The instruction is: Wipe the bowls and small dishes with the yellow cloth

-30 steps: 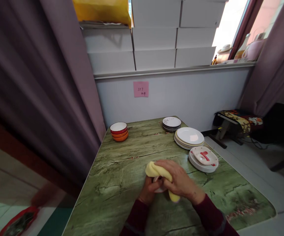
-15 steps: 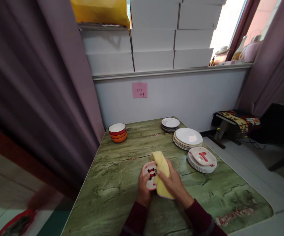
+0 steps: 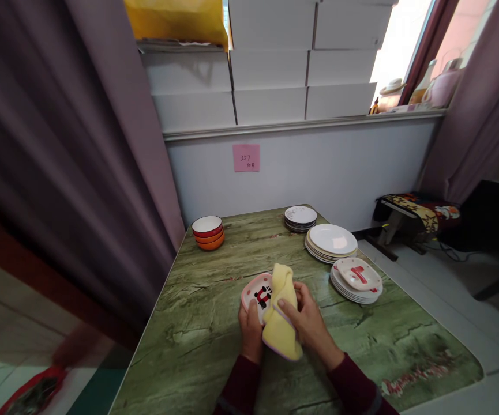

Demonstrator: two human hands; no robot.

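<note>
A small pink-rimmed plate (image 3: pixel 254 286) with a red and black cartoon print is held in my left hand (image 3: pixel 251 331), thumb on its face and fingers beneath. My right hand (image 3: pixel 310 320) grips a yellow cloth (image 3: pixel 282 331) with purple edging, pressed over the plate's right side. The cloth hides that side of the plate, and its lower end hangs toward me. Both hands are above the near middle of the green wood-patterned table (image 3: pixel 197 323).
Orange and red bowls (image 3: pixel 209 239) are stacked at the far left. Along the right edge stand stacks of small plates (image 3: pixel 300 215), large white plates (image 3: pixel 333 238) and patterned plates (image 3: pixel 357 275). A pink note (image 3: pixel 246 158) is on the wall, and a stool (image 3: pixel 409 216) stands beyond the table.
The plate has turned in my left hand and tilted, showing more of its upper left rim. The cloth has shifted slightly left and bunched up under my right hand.
</note>
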